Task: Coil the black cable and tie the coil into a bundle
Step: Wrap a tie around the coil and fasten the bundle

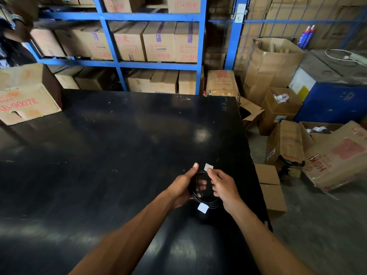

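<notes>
A thin black cable (pixel 206 196) is wound into a small coil held just above the black table (pixel 119 155), near its right edge. My left hand (pixel 181 188) grips the coil's left side, thumb up, fingers showing through the loop. My right hand (pixel 225 187) holds the coil's right side and pinches a small white tag (pixel 208 167) at the top between thumb and forefinger. A second white tag (pixel 203 207) hangs at the coil's bottom. The cable is hard to tell from the dark tabletop.
A cardboard box (pixel 27 96) sits on the table's far left corner. Blue shelving (pixel 119 64) full of cartons stands behind. Open cartons (pixel 282 110) and a small box (pixel 272 187) lie on the floor to the right. A person (pixel 12 36) stands at far left.
</notes>
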A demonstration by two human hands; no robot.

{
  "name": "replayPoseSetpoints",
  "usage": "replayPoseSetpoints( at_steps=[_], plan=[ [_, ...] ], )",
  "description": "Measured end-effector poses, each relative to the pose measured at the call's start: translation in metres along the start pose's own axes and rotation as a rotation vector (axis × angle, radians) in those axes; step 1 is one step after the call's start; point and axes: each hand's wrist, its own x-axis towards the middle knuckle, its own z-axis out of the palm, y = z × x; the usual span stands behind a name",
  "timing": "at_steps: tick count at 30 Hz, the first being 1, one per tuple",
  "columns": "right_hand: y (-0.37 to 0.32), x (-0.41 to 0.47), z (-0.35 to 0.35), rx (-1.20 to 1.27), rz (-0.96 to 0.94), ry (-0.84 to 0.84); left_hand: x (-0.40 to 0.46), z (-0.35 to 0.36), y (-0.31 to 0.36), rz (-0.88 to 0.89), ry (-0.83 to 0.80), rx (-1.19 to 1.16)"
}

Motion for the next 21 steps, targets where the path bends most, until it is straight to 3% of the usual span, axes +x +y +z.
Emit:
replayPoseSetpoints(
  at_steps=[3,5,9,14,21],
  plan=[
    [0.002,0.008,0.0,0.124,0.049,0.082,0.007,-0.004,-0.02,-0.016,-0.082,-0.075],
    [0.007,0.013,-0.004,0.231,0.122,0.069,0.016,-0.008,-0.027,0.064,0.033,-0.092],
    [0.027,0.021,-0.023,0.244,0.28,-0.093,0.033,-0.025,-0.024,0.125,0.286,0.157],
    [0.053,0.034,-0.046,0.098,0.346,-0.115,0.056,-0.046,-0.025,-0.007,0.264,0.508],
    [0.07,0.057,-0.045,-0.022,0.437,0.019,0.096,-0.048,-0.038,0.024,0.309,0.926]
  ],
)
